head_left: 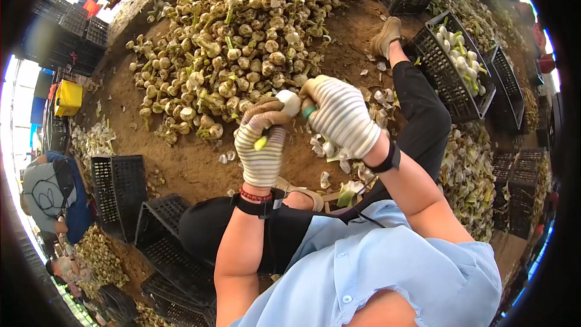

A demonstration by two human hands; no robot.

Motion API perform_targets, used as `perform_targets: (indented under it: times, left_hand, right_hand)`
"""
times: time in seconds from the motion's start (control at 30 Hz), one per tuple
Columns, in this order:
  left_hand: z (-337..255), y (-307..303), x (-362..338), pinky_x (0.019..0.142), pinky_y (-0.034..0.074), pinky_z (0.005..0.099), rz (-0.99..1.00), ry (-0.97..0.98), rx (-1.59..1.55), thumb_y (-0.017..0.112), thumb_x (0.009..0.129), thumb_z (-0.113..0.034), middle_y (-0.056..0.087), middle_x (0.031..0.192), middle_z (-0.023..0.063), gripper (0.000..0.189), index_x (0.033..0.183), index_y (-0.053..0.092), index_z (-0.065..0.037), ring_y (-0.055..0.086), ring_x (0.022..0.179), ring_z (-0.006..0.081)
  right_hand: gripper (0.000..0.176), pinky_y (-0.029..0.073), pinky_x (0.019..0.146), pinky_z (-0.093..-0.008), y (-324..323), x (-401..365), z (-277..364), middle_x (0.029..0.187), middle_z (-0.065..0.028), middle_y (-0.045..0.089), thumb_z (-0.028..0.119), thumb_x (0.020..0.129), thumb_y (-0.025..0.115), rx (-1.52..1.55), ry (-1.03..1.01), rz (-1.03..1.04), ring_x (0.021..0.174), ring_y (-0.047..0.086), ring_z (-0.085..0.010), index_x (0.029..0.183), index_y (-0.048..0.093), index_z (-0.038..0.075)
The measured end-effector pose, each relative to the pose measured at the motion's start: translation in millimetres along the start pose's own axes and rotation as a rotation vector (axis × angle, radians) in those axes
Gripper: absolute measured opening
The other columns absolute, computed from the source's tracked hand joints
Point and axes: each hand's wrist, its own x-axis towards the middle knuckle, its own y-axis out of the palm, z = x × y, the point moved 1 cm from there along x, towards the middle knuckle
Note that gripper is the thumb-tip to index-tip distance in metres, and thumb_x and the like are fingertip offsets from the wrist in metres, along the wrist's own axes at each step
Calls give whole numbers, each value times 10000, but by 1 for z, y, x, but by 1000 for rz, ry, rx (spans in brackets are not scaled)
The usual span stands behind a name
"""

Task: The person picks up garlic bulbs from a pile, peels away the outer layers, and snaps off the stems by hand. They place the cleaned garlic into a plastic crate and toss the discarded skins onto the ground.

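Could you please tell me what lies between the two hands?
In the head view, a white garlic bulb sits between the left hand and right hand.

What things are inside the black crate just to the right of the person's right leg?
The black crate holds white garlic bulbs, some with green stems. The upper bulbs cover what lies beneath, so the bottom cannot be seen.

Brown bare earth floor point(175, 172), with bright daylight point(18, 94) along the left edge.

Garlic pile point(242, 42) ahead; crates point(451, 66) right, more crates point(119, 197) left.
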Motion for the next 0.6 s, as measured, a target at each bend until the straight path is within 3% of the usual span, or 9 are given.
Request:
perform_targets:
  times: [0.03, 0.07, 0.13, 0.17, 0.23, 0.3, 0.37, 0.43, 0.6]
  left_hand:
    - [2, 0, 0, 835, 515, 299, 1, 5, 2, 692, 745, 99, 685, 991, 56, 200, 868, 701, -59, 650, 955, 178]
    - [8, -1, -2, 822, 511, 298, -68, -220, -187, 689, 757, 102, 679, 1029, 55, 193, 879, 697, -49, 635, 944, 161]
    - [12, -5, -2, 779, 521, 285, -157, -545, -418, 689, 771, 100, 676, 1072, 67, 194, 907, 679, -39, 631, 906, 162]
    - [13, -5, -1, 779, 521, 285, -164, -540, -417, 689, 771, 100, 676, 1072, 67, 194, 907, 679, -39, 631, 906, 162]
    - [17, -3, 0, 731, 504, 246, -222, -604, -610, 672, 781, 105, 683, 942, 23, 200, 890, 685, -63, 613, 837, 113]
    - [20, 5, 3, 708, 502, 239, -258, -580, -688, 670, 771, 104, 673, 921, 20, 214, 895, 684, -70, 620, 823, 122]
    - [22, 9, 3, 691, 506, 244, -290, -696, -673, 670, 769, 99, 676, 929, 22, 210, 894, 682, -70, 625, 810, 131]
    - [15, 11, 7, 711, 516, 256, -243, -652, -528, 680, 770, 86, 679, 938, 23, 199, 896, 688, -68, 628, 820, 131]
    - [6, 23, 8, 800, 517, 267, -104, -301, -94, 672, 784, 105, 682, 968, 28, 182, 879, 698, -48, 640, 901, 140]
  right_hand:
    - [117, 499, 652, -376, 1, 3, -12, 804, -163, 642, 93, 812, 625, 146, 90, -5, 730, 630, -319, 890, 638, 6]
    - [127, 495, 621, -365, 2, 6, -29, 768, -196, 643, 108, 862, 591, 404, 318, 122, 695, 633, -327, 876, 633, -11]
    - [165, 503, 654, -391, 26, -4, -79, 732, -153, 649, 137, 896, 580, 133, 301, 209, 700, 645, -291, 907, 646, -14]
    - [172, 507, 668, -399, 27, -9, -88, 721, -130, 653, 142, 899, 582, -73, 285, 290, 704, 649, -279, 922, 655, -12]
    - [227, 507, 757, -450, 29, -21, -95, 873, -216, 660, 167, 901, 596, -33, 319, 418, 821, 649, -357, 1029, 633, -17]
    - [248, 508, 810, -458, 28, -30, -90, 977, -210, 656, 76, 890, 593, 328, 110, 61, 897, 646, -371, 1121, 609, -14]
    - [278, 513, 832, -440, 25, -26, -71, 1034, -181, 651, 10, 876, 595, 231, -7, -137, 918, 645, -361, 1153, 607, 1]
    - [268, 520, 819, -409, 1, -20, -37, 1037, -175, 657, 26, 875, 610, 420, 154, 5, 914, 646, -350, 1143, 620, 20]
    - [288, 517, 777, -405, -5, -12, -7, 1008, -164, 664, 42, 827, 643, 103, -43, -74, 901, 637, -359, 1115, 654, 28]
